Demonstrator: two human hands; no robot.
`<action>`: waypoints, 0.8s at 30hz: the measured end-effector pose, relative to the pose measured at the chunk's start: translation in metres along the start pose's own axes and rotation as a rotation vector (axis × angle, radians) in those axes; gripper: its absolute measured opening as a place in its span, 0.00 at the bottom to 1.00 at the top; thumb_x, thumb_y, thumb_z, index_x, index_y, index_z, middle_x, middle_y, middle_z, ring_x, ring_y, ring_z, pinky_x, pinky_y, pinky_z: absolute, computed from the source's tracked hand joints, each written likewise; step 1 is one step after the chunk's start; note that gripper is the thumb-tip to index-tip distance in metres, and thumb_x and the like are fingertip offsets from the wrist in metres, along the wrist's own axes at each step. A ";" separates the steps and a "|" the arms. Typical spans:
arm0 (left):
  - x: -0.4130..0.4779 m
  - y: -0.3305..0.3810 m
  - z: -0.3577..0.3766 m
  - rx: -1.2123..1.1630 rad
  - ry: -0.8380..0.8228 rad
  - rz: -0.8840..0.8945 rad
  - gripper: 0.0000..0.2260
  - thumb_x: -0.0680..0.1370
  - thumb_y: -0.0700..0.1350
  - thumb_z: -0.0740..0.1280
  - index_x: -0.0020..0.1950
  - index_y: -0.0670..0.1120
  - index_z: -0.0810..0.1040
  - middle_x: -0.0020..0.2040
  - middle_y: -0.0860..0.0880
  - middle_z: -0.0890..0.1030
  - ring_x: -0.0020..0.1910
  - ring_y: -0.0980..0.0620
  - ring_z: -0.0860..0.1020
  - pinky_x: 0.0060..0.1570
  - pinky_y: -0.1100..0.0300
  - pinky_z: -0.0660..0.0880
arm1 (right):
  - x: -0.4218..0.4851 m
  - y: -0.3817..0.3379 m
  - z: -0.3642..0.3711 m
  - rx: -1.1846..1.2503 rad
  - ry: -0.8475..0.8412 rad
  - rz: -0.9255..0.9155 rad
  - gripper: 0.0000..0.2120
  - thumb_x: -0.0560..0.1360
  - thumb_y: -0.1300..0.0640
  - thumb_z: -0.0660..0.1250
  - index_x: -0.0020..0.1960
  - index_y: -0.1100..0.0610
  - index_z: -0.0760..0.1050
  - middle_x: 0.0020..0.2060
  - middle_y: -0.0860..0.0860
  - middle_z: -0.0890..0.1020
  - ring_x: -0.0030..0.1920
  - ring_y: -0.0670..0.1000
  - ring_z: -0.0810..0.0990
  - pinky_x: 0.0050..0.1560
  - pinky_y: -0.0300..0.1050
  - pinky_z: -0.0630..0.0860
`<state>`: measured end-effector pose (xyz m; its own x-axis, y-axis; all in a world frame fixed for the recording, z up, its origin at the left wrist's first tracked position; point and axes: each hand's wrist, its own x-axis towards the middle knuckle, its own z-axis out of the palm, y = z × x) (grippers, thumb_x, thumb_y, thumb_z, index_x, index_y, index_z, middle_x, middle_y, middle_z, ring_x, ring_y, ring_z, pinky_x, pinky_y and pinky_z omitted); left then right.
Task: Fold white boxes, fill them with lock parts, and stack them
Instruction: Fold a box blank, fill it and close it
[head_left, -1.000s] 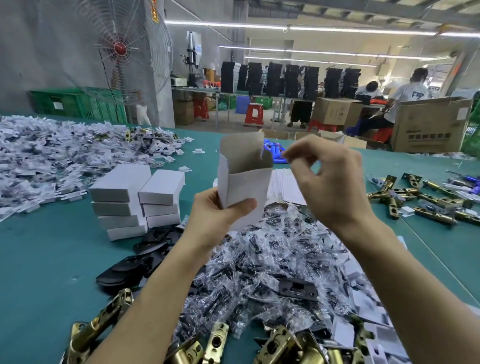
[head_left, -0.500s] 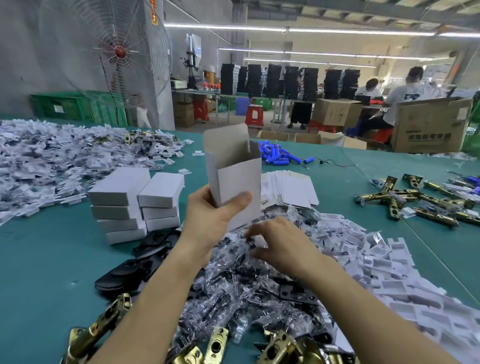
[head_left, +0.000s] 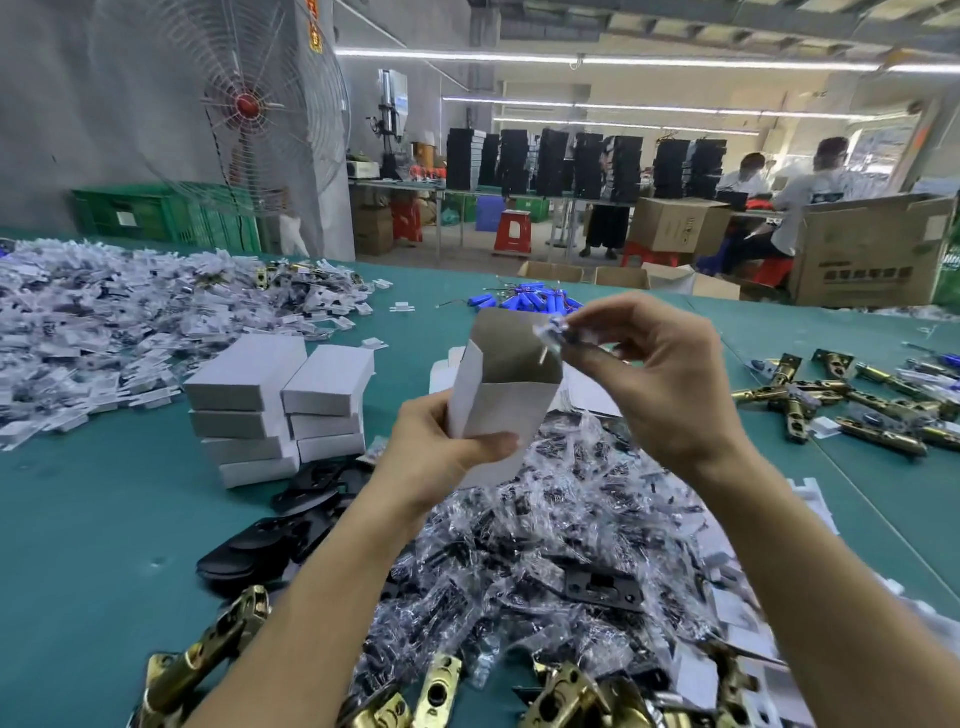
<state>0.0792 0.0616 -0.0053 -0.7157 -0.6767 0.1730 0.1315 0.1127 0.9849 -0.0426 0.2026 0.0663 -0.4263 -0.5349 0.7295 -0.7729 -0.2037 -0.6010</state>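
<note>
Holding open box (head_left: 500, 410), bagged part (head_left: 560, 332) @ rim

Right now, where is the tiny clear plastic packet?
Head view, right of middle: the right hand pinches the clear plastic packet just above the open white cardboard box held by the left hand.

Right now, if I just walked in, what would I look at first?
Probably the open white box held up in the middle by the left hand, with the right hand pinching a small clear bag at its mouth. Under the hands lies a shiny heap of bagged parts. To the left stand the stacks of closed boxes, with a big fan behind them.
</note>
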 end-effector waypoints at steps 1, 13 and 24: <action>0.000 0.000 0.000 0.008 -0.023 0.000 0.14 0.68 0.33 0.78 0.49 0.47 0.85 0.44 0.49 0.87 0.42 0.54 0.84 0.42 0.61 0.81 | 0.001 -0.004 0.002 -0.026 -0.025 -0.054 0.07 0.70 0.61 0.77 0.46 0.55 0.83 0.42 0.46 0.85 0.43 0.48 0.83 0.43 0.44 0.79; -0.002 0.000 0.001 -0.004 -0.075 0.004 0.17 0.68 0.35 0.79 0.55 0.46 0.85 0.48 0.46 0.87 0.48 0.47 0.84 0.49 0.51 0.80 | 0.000 -0.004 -0.001 -0.528 -0.239 -0.196 0.10 0.74 0.59 0.74 0.50 0.46 0.85 0.41 0.45 0.85 0.50 0.51 0.75 0.49 0.46 0.61; -0.005 0.002 0.003 -0.019 -0.106 0.039 0.15 0.71 0.35 0.77 0.56 0.45 0.85 0.50 0.44 0.87 0.52 0.40 0.84 0.50 0.49 0.82 | -0.002 -0.007 -0.005 -0.742 -0.478 -0.058 0.12 0.76 0.51 0.64 0.58 0.43 0.79 0.52 0.46 0.66 0.54 0.49 0.60 0.57 0.46 0.58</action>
<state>0.0815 0.0673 -0.0038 -0.7784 -0.5910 0.2120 0.1731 0.1225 0.9773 -0.0384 0.2093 0.0710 -0.2637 -0.8594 0.4381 -0.9636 0.2553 -0.0794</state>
